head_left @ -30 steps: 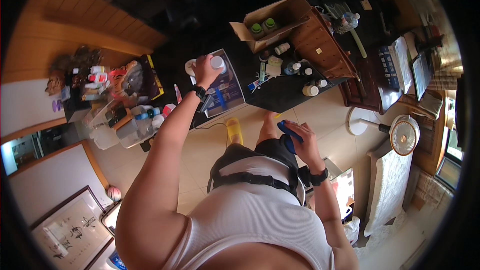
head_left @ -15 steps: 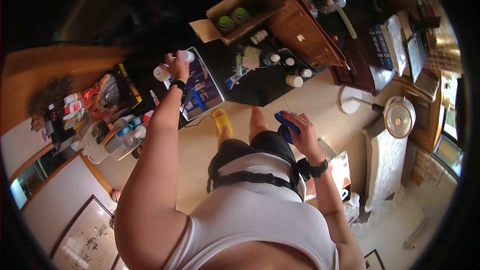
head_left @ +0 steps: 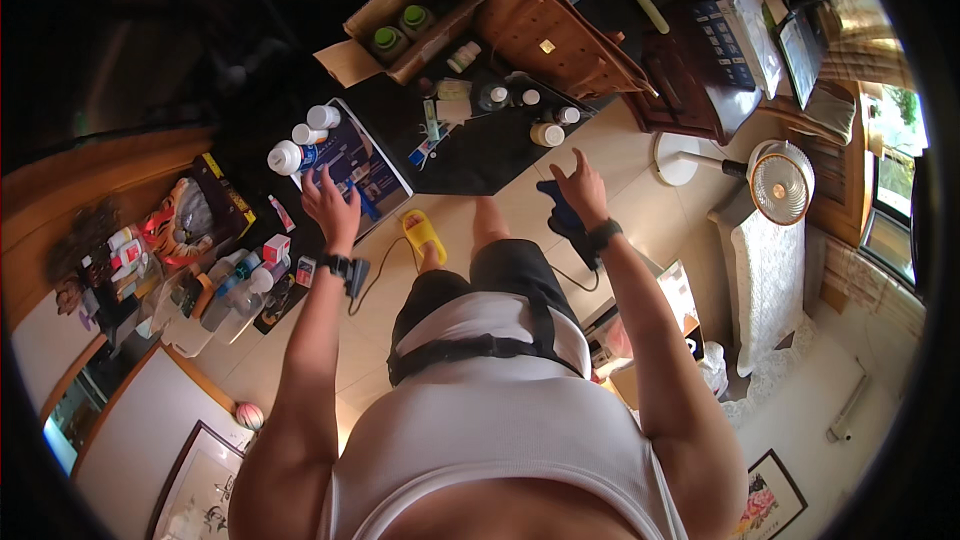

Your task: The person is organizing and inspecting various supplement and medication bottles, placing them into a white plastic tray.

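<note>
A white bottle has been let go by the left hand, which is now free and spread, with the bottle ahead. The right hand is spread too, beside a blue thing; whether that is touched cannot be told.

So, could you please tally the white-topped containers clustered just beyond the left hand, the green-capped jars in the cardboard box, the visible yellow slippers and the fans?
White-topped containers: 3
Green-capped jars: 2
Yellow slippers: 1
Fans: 1
Total: 7
</note>
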The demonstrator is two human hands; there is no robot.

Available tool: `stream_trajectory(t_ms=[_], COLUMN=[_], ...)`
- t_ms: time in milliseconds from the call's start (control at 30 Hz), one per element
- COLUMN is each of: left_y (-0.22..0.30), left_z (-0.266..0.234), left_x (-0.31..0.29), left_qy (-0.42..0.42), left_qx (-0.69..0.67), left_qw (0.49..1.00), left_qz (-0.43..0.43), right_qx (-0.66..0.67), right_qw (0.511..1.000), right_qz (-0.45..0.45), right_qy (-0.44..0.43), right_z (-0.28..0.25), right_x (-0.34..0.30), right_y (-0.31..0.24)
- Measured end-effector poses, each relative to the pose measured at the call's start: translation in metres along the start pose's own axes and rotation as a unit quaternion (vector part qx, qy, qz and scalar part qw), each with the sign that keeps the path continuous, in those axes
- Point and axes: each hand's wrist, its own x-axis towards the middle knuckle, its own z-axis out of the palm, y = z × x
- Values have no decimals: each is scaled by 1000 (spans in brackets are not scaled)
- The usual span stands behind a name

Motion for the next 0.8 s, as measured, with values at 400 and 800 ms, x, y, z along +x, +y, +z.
stream_trajectory(t_ms=[400, 800], left_y=[-3, 10], left_z=[-72, -71], left_x=[-71, -74], left_qy=[-61, -97], left_qx=[-48, -83], left_qw=[995, 992], left_qz=[-56, 18], right_qx=[-33, -29], right_qw=[993, 995], right_qz=[48, -17], right_qy=[101, 91], right_z=[52, 73], right_x=[42, 0], right_y=[-2, -27])
